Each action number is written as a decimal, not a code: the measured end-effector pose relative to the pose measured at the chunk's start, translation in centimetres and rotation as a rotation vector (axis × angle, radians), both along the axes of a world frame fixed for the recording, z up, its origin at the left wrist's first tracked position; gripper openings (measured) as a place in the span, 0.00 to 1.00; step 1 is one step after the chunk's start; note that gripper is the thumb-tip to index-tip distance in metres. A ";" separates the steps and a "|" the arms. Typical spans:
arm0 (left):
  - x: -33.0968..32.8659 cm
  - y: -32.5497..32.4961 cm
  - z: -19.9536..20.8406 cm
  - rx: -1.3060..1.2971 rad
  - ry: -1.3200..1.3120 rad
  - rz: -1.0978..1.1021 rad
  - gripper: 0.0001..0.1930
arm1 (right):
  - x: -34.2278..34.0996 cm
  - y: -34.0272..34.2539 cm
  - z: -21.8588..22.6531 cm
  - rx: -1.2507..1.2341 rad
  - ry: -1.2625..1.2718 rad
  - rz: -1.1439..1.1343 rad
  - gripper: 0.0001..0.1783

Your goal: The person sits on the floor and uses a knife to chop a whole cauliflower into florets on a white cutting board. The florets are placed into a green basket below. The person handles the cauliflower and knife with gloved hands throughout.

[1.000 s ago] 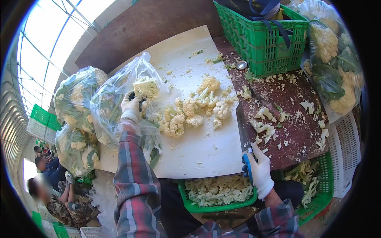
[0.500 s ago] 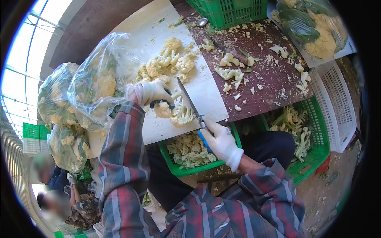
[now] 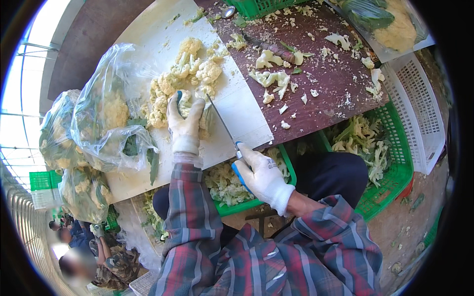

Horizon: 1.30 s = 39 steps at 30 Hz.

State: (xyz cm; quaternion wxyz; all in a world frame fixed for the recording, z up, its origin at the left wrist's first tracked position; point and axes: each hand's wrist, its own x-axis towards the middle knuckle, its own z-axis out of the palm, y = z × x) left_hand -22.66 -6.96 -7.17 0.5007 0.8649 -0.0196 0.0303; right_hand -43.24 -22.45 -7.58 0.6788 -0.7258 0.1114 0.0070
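Resting on the white sheet (image 3: 238, 106), a cauliflower piece (image 3: 186, 104) shows only in part, because the gloved left hand (image 3: 185, 122) covers much of it. That hand grips it between thumb and fingers, moderately spread; the undersides of the fingers are out of sight. The gloved right hand (image 3: 264, 175) is closed around a knife (image 3: 223, 122), its handle mostly hidden in the grip. The blade slants up and left to beside the cauliflower piece; whether its edge touches, I cannot tell.

Just beyond the left hand lies a heap of florets (image 3: 208, 72), so crowded that single pieces are hard to separate. To the left, a clear plastic bag (image 3: 104, 109) holds more cauliflower, blurred by folds and glare. On the dark red board (image 3: 323, 106) to the right lie scattered trimmings (image 3: 273, 80) and a long reddish-brown object (image 3: 270, 48) that is hard to identify.

Below the sheet's near edge, a green basket (image 3: 238, 209) of pale pieces is partly covered by the right hand and the left forearm. Another green basket (image 3: 404, 154) holding trimmings sits farther right, partly behind a dark-trousered knee (image 3: 340, 172). A green crate (image 3: 256, 9) is cut off at the top; at lower left, a co-worker in camouflage (image 3: 117, 266) appears small and indistinct.
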 end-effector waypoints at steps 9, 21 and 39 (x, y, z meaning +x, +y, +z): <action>-0.4 2.7 -1.6 -0.471 -0.047 -0.171 0.26 | 0.0 -1.5 2.1 0.274 0.024 -0.055 0.28; -1.1 2.0 -3.3 -0.440 -0.132 -0.113 0.27 | -0.7 -0.5 2.0 0.025 -0.214 -0.045 0.26; -1.2 1.4 -3.4 -0.462 -0.083 -0.046 0.27 | 0.2 1.8 4.7 0.046 -0.049 -0.053 0.26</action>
